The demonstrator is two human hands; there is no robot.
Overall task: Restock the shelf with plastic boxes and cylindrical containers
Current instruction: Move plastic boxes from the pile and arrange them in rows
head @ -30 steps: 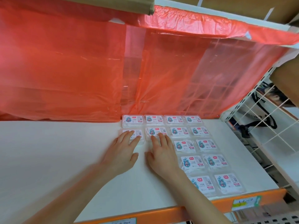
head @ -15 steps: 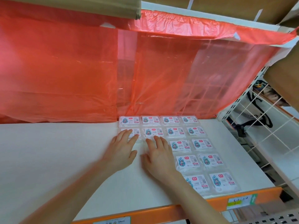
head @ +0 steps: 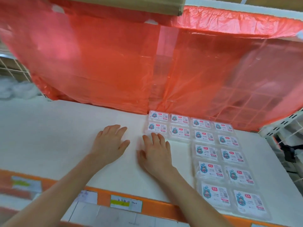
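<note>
Plastic boxes (head: 206, 151) laid flat in rows on the right of a white shelf (head: 49, 136).
Left hand (head: 109, 143) spread flat, apart from the boxes; right hand (head: 155, 150) spread flat, fingertips at the nearest box's edge; red plastic sheet (head: 98, 71) behind.

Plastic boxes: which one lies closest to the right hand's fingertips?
The leftmost box of the second-from-back row, just ahead of the right hand; others sit farther off.

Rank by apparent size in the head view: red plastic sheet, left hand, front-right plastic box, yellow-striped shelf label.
1. red plastic sheet
2. left hand and front-right plastic box: look alike, unranked; the box is nearer the camera
3. yellow-striped shelf label
</note>
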